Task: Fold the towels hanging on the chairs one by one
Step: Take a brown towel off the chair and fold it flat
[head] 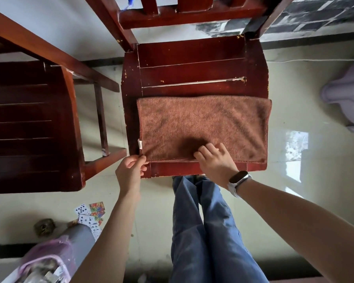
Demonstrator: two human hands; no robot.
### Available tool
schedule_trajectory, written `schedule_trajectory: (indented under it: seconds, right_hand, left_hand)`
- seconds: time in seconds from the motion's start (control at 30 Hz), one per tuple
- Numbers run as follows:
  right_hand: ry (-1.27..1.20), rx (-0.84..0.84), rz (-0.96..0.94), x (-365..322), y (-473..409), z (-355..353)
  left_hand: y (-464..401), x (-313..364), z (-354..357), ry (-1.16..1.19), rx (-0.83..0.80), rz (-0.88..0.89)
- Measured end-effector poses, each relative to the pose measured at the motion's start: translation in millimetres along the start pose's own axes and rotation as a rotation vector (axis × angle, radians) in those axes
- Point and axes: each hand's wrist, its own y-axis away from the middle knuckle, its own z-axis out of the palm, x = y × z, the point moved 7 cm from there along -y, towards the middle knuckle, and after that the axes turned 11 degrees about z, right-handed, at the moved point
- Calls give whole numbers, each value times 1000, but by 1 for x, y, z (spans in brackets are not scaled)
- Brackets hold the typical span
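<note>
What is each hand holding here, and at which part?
Left hand pinches the brown towel at its near left corner; right hand grips its near edge around the middle.

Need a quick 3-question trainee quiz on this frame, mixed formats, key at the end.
1. True or false: the brown towel hangs over the chair's backrest.
2. Which hand pinches the towel's near left corner? A) left hand B) right hand C) neither
3. Fill in: scattered on the floor by the left chair are playing ____.

Key: 1 false, it lies folded flat on the middle chair's seat; 2 A, while the right hand's curled fingers rest on the towel's near edge; 3 cards.
</note>
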Motion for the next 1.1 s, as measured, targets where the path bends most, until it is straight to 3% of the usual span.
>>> schedule_trajectory:
  seconds: [0.13, 0.4, 0.47, 0.53, 0.6, 0.7, 0.9, 1.1]
  right_hand:
    - [-56, -15, -54, -2, 0, -2]
    - [-177, -144, -76, -1, 13, 15]
    - [-215, -146, -127, 2, 15, 8]
    - [-224, -95, -132, 8, 9, -5]
    - [-183, -19, -48, 18, -11, -13]
    - [-89, -9, 158, 37, -47, -8]
    - [12, -91, 224, 46, -71, 26]
    - [70, -95, 320, 88, -45, 28]
  left_hand:
    - [-5, -3, -2, -24, 25, 3]
    - [-14, -20, 1, -313, 41, 38]
    - [-10, -2, 0, -428, 133, 201]
    - [0, 29, 9, -620, 189, 522]
    - [9, 53, 36, -809, 87, 802]
    - [3, 72, 85, -977, -106, 1029]
    - [-26, 85, 149, -1182, -218, 1199]
    - [-50, 71, 130, -1242, -173, 1177]
